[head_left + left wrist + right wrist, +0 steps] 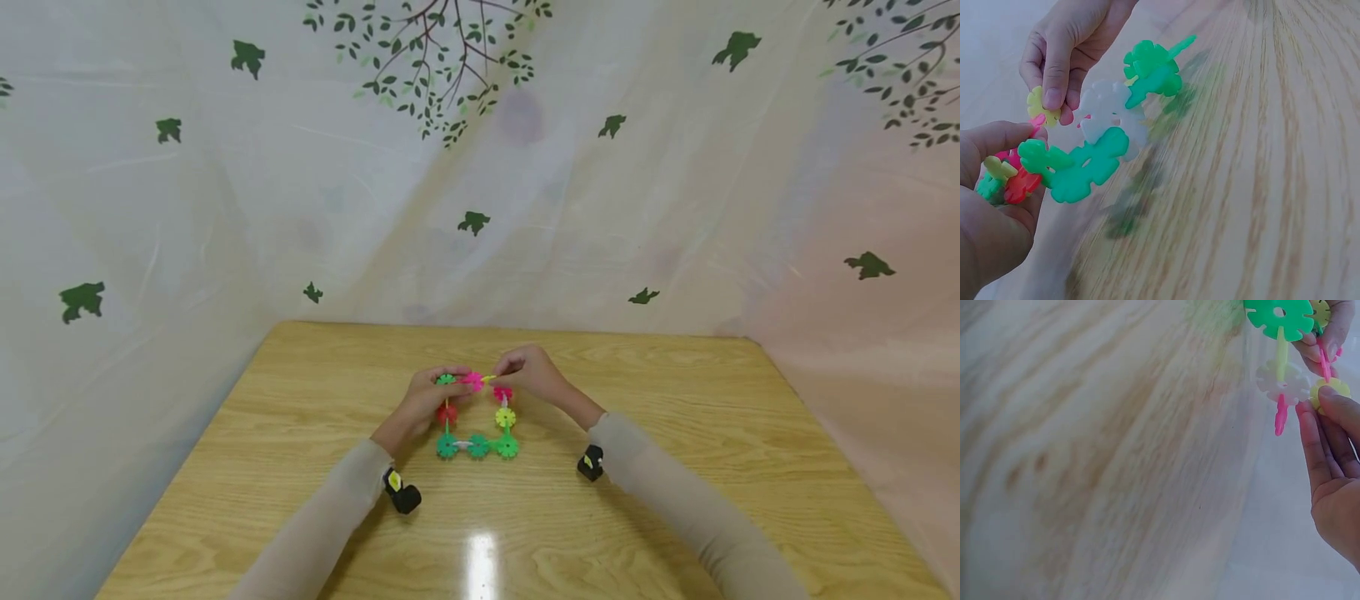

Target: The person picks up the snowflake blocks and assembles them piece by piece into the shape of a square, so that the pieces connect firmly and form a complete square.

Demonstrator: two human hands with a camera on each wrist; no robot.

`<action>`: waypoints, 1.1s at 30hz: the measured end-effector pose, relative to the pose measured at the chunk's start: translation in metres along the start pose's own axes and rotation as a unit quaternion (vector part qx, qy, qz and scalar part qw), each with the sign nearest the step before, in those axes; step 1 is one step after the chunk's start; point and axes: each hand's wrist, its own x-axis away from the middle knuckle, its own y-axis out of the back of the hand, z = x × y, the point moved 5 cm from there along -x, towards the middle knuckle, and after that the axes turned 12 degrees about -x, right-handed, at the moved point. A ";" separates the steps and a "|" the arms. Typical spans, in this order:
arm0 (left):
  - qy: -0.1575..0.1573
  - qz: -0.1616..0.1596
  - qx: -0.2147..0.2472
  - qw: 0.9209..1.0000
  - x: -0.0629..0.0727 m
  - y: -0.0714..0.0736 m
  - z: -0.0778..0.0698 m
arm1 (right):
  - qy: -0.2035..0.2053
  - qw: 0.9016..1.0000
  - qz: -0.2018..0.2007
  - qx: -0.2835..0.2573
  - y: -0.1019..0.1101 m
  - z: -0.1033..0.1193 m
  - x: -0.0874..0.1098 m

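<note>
A chain of notched plastic flower discs, slotted together, forms a roughly square outline in the head view, with a green corner disc [507, 447] at the lower right. My left hand [420, 402] grips its upper left part, by a red disc [447, 415] and a pink disc [474, 382]. Between thumb and fingers, my right hand [534, 375] pinches a yellow disc [1046, 107], which touches the pink disc's edge. How deep their slots engage is hidden. Just below the right hand is the chain's other end, a second pink disc [1280, 415] joined to a whitish disc [1283, 382].
The wooden table [300, 500] extends around both hands. Behind it hangs a pale cloth [375, 250] printed with leaves and birds. Black wrist cameras [405, 498] sit on both sleeves. Light glares off the table near its front.
</note>
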 end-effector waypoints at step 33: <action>-0.041 0.001 -0.049 0.998 0.002 -0.005 -0.005 | 0.004 1.000 0.026 0.015 -0.005 0.005 0.004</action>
